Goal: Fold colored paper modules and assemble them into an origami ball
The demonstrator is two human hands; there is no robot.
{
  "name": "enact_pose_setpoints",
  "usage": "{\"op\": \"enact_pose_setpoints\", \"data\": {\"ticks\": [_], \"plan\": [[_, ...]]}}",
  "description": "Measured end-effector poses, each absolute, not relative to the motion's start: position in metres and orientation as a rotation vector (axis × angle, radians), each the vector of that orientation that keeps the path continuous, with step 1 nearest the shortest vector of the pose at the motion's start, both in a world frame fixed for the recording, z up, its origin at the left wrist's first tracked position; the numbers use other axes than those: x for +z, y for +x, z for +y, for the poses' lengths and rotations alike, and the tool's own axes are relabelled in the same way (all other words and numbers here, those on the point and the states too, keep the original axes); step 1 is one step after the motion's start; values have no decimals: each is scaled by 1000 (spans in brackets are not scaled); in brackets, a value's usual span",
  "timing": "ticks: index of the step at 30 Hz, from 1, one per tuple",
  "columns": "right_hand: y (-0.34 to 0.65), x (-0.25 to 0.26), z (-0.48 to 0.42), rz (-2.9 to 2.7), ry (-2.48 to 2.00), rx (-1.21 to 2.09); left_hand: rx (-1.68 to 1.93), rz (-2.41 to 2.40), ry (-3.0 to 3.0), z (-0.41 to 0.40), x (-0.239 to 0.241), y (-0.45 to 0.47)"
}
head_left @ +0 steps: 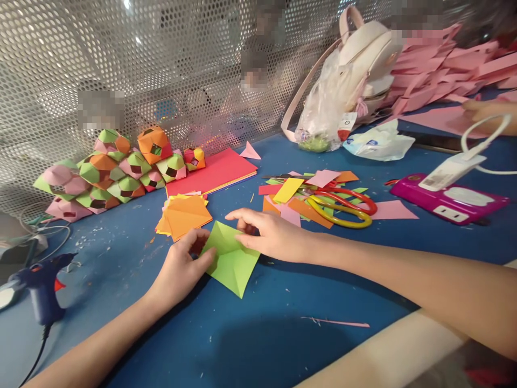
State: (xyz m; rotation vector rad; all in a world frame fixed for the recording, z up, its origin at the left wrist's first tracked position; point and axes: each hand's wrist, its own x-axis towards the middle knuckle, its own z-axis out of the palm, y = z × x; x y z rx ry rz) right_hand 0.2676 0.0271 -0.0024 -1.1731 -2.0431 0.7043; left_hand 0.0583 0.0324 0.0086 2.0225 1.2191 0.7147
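A light green square of paper (232, 261), marked with crossing fold creases, is held over the blue table. My left hand (188, 261) pinches its left edge between thumb and fingers. On the upper right edge, my right hand (266, 231) grips the sheet with its thumb in front; the index finger points out past the top corner. Just behind the sheet lies a stack of orange and yellow paper squares (186, 215). Right of that, scissors with red and yellow handles (343, 207) rest on a heap of coloured paper scraps (288, 210).
Folded paper balls (117, 172) are piled at the back left, beside red paper sheets (218, 170). A blue glue gun (44, 288) stands left. A purple power strip (448, 196), a white backpack (367, 59) and another person's hand (488, 113) are on the right. Perforated metal forms the back wall.
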Motion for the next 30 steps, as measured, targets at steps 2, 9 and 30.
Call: {"op": "enact_pose_setpoints", "data": {"ticks": [2, 9, 30], "plan": [[265, -3, 25, -1988, -1135, 801, 701, 1187, 1896, 30, 9, 60], [273, 6, 32, -1676, -1122, 785, 846, 1184, 1548, 27, 8, 63], [259, -3, 32, -1283, -1201, 1126, 978, 1079, 1456, 28, -1, 65]]}}
